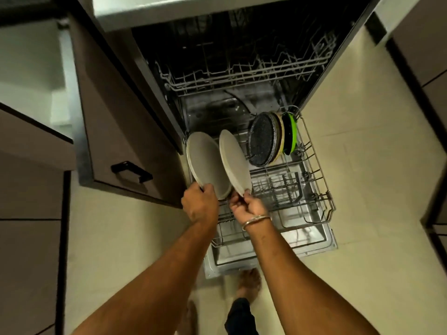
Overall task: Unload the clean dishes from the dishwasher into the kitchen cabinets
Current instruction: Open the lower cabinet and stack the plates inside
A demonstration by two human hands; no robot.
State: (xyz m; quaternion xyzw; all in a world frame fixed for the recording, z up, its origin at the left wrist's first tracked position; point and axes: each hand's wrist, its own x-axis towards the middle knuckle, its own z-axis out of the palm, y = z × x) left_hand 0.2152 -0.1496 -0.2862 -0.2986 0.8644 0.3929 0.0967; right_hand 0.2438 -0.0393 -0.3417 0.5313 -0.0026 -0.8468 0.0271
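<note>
The dishwasher stands open with its lower rack [321, 189] pulled out over the lowered door. My left hand [199, 205] grips the near rim of a pale grey plate [205, 163] held on edge at the rack's left side. My right hand [246, 205], with a metal bangle on the wrist, pinches the near rim of a second pale plate [233, 160] just to the right of the first. Further back in the rack stand a dark speckled plate [262, 139], a beige plate [280, 134] and a green-rimmed plate [291, 134], all upright.
The empty upper rack [242, 73] sits inside the machine. A brown cabinet door [116, 131] with a black handle hangs open on the left, close to the plates. The dishwasher door [312, 240] lies over the cream tiled floor. My foot [249, 284] is just in front of it.
</note>
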